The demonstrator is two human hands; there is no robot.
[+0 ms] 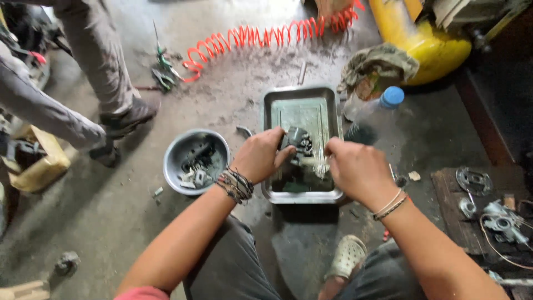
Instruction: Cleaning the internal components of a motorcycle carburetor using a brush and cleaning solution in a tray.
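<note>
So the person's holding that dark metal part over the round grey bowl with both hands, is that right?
Not quite. In the head view both hands, left and right, hold the dark metal part over the rectangular metal tray, not the round grey bowl, which sits on the floor beside the left hand.

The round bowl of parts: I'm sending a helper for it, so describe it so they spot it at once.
Start at the rectangular metal tray on the concrete floor in front of the person. Just beside it, by the left hand, sits the round grey bowl holding small parts. It is the only round container; the tray is square-cornered.
</note>
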